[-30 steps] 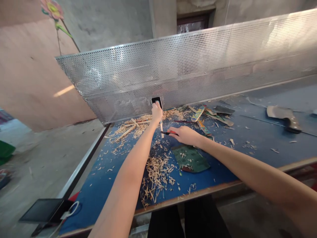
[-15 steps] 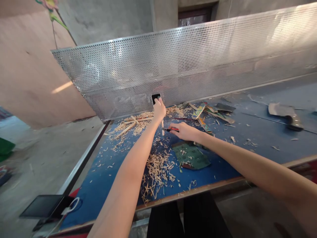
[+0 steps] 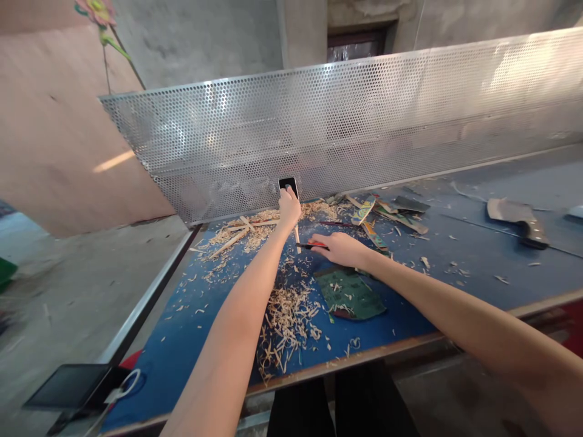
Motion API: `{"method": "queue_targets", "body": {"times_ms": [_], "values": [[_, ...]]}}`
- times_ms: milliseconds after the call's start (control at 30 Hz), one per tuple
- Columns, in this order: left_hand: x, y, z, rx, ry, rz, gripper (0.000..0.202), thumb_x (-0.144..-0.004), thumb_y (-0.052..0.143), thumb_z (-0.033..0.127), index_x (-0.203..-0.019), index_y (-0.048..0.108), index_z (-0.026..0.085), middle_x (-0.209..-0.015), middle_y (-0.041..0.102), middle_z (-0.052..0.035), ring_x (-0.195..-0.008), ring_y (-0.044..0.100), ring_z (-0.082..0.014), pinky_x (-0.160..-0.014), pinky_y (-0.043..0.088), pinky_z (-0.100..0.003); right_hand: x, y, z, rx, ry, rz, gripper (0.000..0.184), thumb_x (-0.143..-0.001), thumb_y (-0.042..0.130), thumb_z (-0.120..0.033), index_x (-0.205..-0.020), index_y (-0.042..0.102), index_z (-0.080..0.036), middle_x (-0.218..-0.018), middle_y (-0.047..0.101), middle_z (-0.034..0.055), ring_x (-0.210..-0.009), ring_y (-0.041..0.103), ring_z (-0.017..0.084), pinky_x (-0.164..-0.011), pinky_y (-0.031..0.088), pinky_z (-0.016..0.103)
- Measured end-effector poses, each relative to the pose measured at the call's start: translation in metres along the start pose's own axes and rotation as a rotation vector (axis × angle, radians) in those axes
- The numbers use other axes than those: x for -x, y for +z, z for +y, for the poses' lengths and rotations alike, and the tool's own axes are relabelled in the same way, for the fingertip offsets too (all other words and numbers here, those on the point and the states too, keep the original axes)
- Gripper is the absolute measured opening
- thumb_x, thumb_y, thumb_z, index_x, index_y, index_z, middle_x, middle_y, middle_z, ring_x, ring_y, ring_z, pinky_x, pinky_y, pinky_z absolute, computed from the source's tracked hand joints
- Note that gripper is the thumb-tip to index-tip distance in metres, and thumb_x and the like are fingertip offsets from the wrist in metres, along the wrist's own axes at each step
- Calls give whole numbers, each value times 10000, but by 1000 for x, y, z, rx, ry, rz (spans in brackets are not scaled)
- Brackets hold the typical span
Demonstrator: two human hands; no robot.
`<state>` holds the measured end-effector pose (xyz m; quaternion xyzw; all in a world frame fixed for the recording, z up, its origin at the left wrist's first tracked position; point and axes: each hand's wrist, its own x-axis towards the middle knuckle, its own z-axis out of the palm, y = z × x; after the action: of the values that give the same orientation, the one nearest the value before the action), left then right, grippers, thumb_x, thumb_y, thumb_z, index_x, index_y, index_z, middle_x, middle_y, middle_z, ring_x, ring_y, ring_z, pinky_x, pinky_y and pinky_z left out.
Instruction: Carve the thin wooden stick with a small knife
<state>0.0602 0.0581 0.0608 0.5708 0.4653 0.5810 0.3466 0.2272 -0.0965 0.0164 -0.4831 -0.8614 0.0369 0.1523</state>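
My left hand [image 3: 289, 206] is closed, its fingers in front of the lower part of a black-screened phone [image 3: 286, 181]. Whether it touches the phone, I cannot tell. From under this hand a thin pale wood stick [image 3: 297, 238] runs down toward me; its upper end is hidden by the fingers. Close by on the right, my right hand [image 3: 342, 247] grips a small knife [image 3: 319, 246] with a red and black handle. Its dark blade lies across the stick's lower end. Curled wood shavings [image 3: 291, 309] cover the blue tabletop [image 3: 182, 346] below the hands.
A perforated metal panel [image 3: 255, 133] stands along the table's back. Bent green sheet [image 3: 350, 294] lies near the front edge. Wood strips [image 3: 230, 243] rest at back left, printed scraps [image 3: 364, 211] at back right. A broad cleaver-like blade [image 3: 514, 215] lies far right; a dark screen device [image 3: 68, 385] is lower left.
The camera view has tilted slightly. My left hand sits a little lower and further left, and the knife blade has shifted left onto the stick's lower end.
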Motion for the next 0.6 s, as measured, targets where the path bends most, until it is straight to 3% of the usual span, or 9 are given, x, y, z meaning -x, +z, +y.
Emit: {"method": "queue_targets", "body": {"times_ms": [167, 333, 600], "values": [[3, 5, 4, -37, 31, 98, 331, -1148, 502, 531, -1173, 568, 208, -855, 713, -132, -876, 761, -331, -752, 507, -361, -5, 8, 6, -31, 12, 29, 421, -1144, 452, -472, -1435, 677, -267, -990, 822, 92, -798, 697, 259, -717, 393, 329], [4, 4, 1, -84, 26, 107, 324, -1146, 510, 529, -1159, 552, 208, -833, 696, -124, -860, 752, -333, -747, 487, -361, -9, 3, 0, -198, 34, -8, 321, -1123, 524, -418, -1313, 706, -233, -967, 803, 85, -776, 679, 228, -702, 410, 305], [4, 3, 0, -127, 66, 157, 250, -1161, 505, 460, -1132, 539, 213, -856, 713, -130, -836, 751, -310, -705, 467, -336, -2, 0, -11, -98, -27, -112, 255, -1102, 576, -375, -1261, 736, -255, -1045, 821, 102, -930, 735, 277, -846, 470, 340]]}}
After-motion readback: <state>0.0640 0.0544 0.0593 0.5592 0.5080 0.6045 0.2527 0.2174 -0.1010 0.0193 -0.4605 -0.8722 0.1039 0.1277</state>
